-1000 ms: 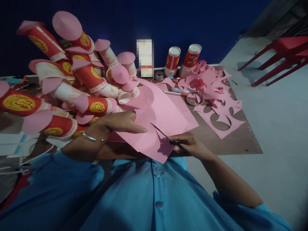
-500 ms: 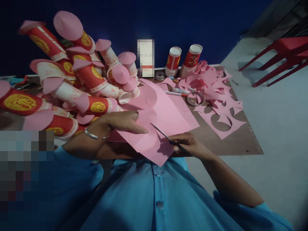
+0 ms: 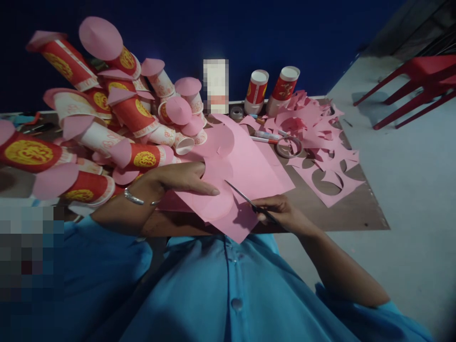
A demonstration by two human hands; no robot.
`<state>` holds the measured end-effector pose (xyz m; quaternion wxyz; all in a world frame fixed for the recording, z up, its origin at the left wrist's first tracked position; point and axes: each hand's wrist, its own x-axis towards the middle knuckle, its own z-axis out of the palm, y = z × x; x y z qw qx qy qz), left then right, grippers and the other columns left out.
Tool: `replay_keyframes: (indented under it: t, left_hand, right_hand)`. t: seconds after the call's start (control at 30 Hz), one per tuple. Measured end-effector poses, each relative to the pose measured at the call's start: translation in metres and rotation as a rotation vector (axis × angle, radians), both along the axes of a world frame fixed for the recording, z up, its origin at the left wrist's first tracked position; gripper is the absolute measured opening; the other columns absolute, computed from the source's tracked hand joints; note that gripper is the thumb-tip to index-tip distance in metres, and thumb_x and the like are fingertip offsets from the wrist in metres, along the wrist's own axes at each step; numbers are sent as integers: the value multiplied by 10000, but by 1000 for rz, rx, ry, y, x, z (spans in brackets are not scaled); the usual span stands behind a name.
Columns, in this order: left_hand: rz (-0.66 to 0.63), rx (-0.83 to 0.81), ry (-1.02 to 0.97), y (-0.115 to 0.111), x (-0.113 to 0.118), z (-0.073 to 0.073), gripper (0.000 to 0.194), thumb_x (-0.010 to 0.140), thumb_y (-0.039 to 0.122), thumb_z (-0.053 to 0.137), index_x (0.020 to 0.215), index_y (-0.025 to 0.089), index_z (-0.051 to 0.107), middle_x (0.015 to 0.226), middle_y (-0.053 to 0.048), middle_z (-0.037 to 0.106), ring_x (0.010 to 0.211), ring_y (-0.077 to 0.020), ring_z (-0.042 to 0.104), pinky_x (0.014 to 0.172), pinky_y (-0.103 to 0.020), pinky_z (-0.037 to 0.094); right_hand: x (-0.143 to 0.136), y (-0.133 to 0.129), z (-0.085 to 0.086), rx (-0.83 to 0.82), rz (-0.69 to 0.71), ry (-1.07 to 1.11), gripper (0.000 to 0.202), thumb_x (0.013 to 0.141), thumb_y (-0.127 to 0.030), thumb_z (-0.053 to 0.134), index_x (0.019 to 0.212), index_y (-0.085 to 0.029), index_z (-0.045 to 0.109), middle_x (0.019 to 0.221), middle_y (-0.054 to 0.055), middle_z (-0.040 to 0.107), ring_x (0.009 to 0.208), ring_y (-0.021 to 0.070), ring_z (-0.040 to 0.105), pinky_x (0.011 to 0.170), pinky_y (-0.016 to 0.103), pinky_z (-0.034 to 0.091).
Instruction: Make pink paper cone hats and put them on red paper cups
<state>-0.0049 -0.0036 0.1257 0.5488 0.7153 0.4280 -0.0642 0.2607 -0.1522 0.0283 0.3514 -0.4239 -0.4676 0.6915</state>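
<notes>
My left hand (image 3: 192,179) grips a sheet of pink paper (image 3: 213,206), thumb on top and the other fingers hidden beneath it. Faint round outlines show on this sheet, and it hangs a little over the table's front edge. In my right hand (image 3: 280,211) is a pair of scissors (image 3: 245,197), fingers wrapped round the handles. The blades point up and left, against the sheet to the right of my left thumb. Behind lies a larger pink sheet (image 3: 252,161), flat on the table.
Several paper cups with pink cone tops (image 3: 137,111) are heaped at the left. Pink offcuts (image 3: 309,123), a tape roll (image 3: 289,147) and a marker (image 3: 263,139) lie at the right of the brown table (image 3: 356,213). Two cup stacks (image 3: 256,90) stand behind. A red stool (image 3: 423,71) is beyond.
The pink sheet in my left hand has turned and shifted slightly, its lower corner a little higher. The scissors' tip has moved slightly right. Both hands keep their hold.
</notes>
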Motion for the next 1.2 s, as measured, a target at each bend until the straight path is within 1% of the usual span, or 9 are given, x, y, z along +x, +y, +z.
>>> replay_keyframes:
  t: [0.07,0.17,0.27,0.33,0.47,0.57,0.73,0.97,1.2]
  left_hand:
    - [98,-24,-117,-2,-3,-4,364,641,473,879,686,195,648,636,-1,608,670,-193,620,605,-260,480]
    - [385,-56,-334,-8,-10,-16,403,692,482,852,901,177,693,734,-30,665,752,-203,666,663,-266,528]
    - [513,-138,-390,-13,-15,-33,534,595,322,927,1062,183,709,864,-34,725,845,-193,699,713,-243,556]
    - [597,-183,-416,-15,-16,-42,552,626,288,924,1123,180,709,937,-55,745,844,-194,712,696,-251,571]
    - [718,-340,-632,-24,-11,-56,546,808,489,814,1224,169,666,1071,-118,756,820,-217,736,682,-341,626]
    - [791,-314,-796,-39,-5,-66,622,800,625,792,1203,182,626,1229,-140,728,938,-229,744,786,-377,642]
    - [802,-167,-611,-67,7,-83,741,717,601,882,1235,186,552,1120,-87,730,787,-155,724,670,-263,568]
    - [925,-60,-529,-73,17,-93,703,722,570,867,1191,179,520,956,-40,723,666,-143,696,534,-239,541]
    - [899,52,-368,-75,20,-105,393,733,454,849,891,176,620,641,11,692,431,-113,564,415,-223,416]
  right_hand:
    - [-1,-1,-1,5,-76,18,497,742,-551,890,1038,-154,844,599,-45,501,562,76,380,503,218,337]
    - [-4,-2,-7,-4,-153,35,502,736,-562,886,1034,-160,846,617,-31,543,575,86,414,536,236,362]
    - [-8,-2,-15,-42,-172,37,520,706,-568,896,1030,-164,847,660,-16,580,596,90,420,553,246,372]
    - [-11,-3,-19,-65,-197,36,524,683,-559,910,1018,-161,848,672,-11,586,605,94,419,564,252,375]
    - [-15,-2,-20,-77,-246,49,520,714,-538,893,1056,-151,837,630,-26,540,595,100,427,572,262,365]
    - [-18,-1,-17,-83,-257,50,509,710,-521,894,1066,-161,835,645,-30,537,604,97,432,580,258,372]
    - [-21,-1,-13,-103,-262,39,471,705,-498,893,1042,-175,835,659,-31,534,611,97,408,584,260,373]
    - [-21,-4,-12,-105,-255,25,458,706,-494,884,1036,-182,823,672,-29,533,621,101,398,586,258,376]
    - [-22,-13,-11,-78,-242,70,491,729,-534,889,1064,-185,808,653,-40,499,578,90,398,533,239,307]
